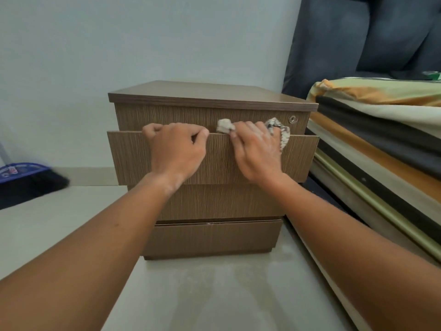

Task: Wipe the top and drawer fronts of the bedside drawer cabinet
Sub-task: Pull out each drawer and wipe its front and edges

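Observation:
A brown wood-grain bedside cabinet [210, 96] stands on the floor against a pale wall. Its second drawer [128, 156] is pulled out a little past the others. My left hand [176, 149] hooks its fingers over the top edge of that drawer front. My right hand [257, 151] holds a crumpled beige cloth [282, 132] on the same edge, to the right of the left hand. Cloth ends show on both sides of the fingers. A small round lock [292, 119] sits at the top drawer's right end.
A bed with striped orange, black and cream bedding [381, 130] lies close on the right, with a dark upholstered headboard [358, 39] behind it. A broom head [31, 180] lies on the pale tiled floor [202, 295] at the left.

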Demonstrator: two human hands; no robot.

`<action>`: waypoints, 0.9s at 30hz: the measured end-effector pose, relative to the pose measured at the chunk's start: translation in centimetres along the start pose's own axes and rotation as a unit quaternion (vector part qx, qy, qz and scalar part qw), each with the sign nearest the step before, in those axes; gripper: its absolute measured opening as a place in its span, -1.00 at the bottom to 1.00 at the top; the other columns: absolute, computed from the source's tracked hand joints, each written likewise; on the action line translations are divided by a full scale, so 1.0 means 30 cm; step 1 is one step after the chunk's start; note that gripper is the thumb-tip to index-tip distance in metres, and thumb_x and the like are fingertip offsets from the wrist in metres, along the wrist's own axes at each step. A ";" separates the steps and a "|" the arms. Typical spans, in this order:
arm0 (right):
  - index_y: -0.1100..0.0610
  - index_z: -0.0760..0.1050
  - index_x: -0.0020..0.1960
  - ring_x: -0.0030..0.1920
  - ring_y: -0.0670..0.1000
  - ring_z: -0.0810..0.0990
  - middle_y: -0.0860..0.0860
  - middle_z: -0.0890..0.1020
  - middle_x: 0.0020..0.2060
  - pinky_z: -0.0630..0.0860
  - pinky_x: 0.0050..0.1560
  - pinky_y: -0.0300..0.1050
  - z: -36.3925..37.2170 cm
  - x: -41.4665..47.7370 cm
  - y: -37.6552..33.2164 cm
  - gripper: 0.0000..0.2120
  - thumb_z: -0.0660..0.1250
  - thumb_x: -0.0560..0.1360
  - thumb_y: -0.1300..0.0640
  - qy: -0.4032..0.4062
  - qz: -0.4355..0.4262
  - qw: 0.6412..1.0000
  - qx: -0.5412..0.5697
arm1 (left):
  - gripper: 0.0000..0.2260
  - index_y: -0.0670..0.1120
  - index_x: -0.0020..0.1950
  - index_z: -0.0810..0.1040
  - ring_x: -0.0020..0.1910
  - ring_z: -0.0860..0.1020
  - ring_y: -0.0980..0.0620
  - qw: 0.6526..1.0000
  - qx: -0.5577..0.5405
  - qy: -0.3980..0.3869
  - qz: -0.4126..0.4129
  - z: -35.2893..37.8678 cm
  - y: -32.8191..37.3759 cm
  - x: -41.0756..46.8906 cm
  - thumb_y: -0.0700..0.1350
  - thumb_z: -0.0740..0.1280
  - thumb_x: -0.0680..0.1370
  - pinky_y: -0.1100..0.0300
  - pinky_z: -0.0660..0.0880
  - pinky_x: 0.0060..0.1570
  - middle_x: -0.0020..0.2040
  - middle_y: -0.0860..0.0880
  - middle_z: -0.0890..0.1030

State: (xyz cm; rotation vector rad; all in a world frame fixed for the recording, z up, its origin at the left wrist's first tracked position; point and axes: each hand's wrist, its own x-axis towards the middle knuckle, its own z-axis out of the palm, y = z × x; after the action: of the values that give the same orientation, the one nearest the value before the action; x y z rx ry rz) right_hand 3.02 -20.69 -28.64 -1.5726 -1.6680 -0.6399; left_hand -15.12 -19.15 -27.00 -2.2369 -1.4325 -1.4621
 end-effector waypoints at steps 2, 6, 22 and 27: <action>-0.02 0.41 -0.11 -0.09 0.03 0.47 -0.10 0.54 -0.18 0.26 0.14 0.06 -0.037 -0.008 0.091 -0.70 0.02 0.68 -0.08 0.012 0.041 0.999 0.003 | -0.64 0.10 -0.13 0.71 -0.21 0.52 0.20 1.000 0.002 -0.022 0.022 0.017 0.037 -0.005 0.11 0.16 0.66 0.03 0.17 0.12 -0.37 0.15 0.62; 0.00 0.41 -0.15 -0.01 0.04 0.46 -0.10 0.50 -0.17 0.23 0.28 0.14 -0.083 -0.046 0.234 -0.70 0.05 0.68 -0.05 0.045 0.113 0.993 0.012 | -0.70 0.17 0.20 0.67 0.12 0.58 0.12 0.997 0.029 -0.057 0.041 0.039 0.084 -0.006 0.13 0.16 0.67 -0.03 0.19 0.25 0.08 0.18 0.70; 0.08 0.53 0.26 0.18 0.21 0.56 0.13 0.62 0.17 0.46 0.23 0.13 0.019 -0.193 0.163 -0.67 0.07 0.70 -0.02 0.194 0.547 0.776 0.247 | -0.68 0.01 0.44 0.50 0.39 0.45 0.04 0.992 0.007 -0.121 0.046 0.027 0.089 -0.022 -0.03 0.16 0.70 0.04 0.08 0.51 0.39 0.04 0.54; 0.04 0.53 0.25 0.14 0.16 0.54 0.10 0.58 0.18 0.49 0.15 0.09 0.056 -0.234 0.067 -0.69 0.08 0.70 -0.02 0.183 0.545 0.773 0.268 | -0.68 -0.02 0.42 0.52 0.40 0.45 0.05 0.992 -0.012 -0.117 0.044 0.031 0.086 -0.022 -0.05 0.18 0.70 0.03 0.07 0.52 0.40 0.05 0.53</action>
State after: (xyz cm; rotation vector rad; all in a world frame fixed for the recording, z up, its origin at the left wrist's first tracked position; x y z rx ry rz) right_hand 4.49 -23.45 -35.46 -1.5187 -0.3713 0.1594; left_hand -12.65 -20.49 -27.03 -2.5218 -1.3606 -1.2300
